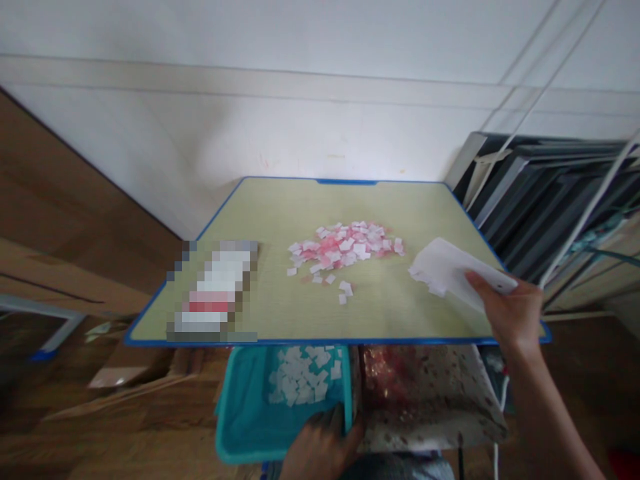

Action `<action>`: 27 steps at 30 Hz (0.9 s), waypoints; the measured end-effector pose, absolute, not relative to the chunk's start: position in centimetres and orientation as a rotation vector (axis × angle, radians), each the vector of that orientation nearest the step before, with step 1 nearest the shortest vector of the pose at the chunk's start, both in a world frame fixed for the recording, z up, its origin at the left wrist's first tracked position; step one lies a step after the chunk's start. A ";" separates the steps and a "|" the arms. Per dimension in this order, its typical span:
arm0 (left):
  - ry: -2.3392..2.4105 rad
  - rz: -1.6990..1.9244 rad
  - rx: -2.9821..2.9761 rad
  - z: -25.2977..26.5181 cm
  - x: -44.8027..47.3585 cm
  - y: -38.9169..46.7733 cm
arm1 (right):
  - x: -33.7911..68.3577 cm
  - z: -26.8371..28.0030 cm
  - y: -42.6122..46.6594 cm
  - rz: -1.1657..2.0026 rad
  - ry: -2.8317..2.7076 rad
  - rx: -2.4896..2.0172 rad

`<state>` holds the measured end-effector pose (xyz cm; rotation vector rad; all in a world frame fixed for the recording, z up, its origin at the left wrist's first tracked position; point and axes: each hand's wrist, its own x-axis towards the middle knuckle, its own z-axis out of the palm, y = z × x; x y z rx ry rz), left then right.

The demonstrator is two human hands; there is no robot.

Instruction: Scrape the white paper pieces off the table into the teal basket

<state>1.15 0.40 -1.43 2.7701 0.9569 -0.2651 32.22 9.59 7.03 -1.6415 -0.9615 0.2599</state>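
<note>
My right hand [517, 313] is closed round the end of a white flat sheet [460, 270] with a small dark hole near the grip. The sheet leans low over the right side of a yellow-green board [280, 320] with a blue rim, and a few small white pieces show at its left edge. A loose pile of small white and pink paper-like squares [350, 243] lies mid-board. Below the board's front edge, my left hand [323, 443] grips the near right rim of a teal tray [240, 400]. White squares [300, 375] lie inside that tray.
A blurred-out item with a red band [210, 293] lies on the board's left. Right of the tray is a shiny patterned bag-like surface [425, 393]. Dark flat panels [550, 193] lean at the right, near white cords. Cardboard [75, 200] stands left; a white wall [300, 127] rises behind.
</note>
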 end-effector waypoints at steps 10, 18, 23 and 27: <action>0.953 -0.279 2.772 -1.4 1.1 0.4 | 29.5 8.8 7.7 0.289 -1.072 -1.690; 0.953 -0.297 2.761 -1.4 1.1 0.4 | 26.8 8.4 6.0 0.327 -1.386 -1.561; 0.986 -0.229 2.763 -1.8 1.0 0.1 | 24.7 8.5 6.1 0.389 -1.552 -1.478; 0.997 -0.170 2.780 -2.5 0.8 -0.2 | 23.6 8.9 6.7 0.384 -1.669 -1.425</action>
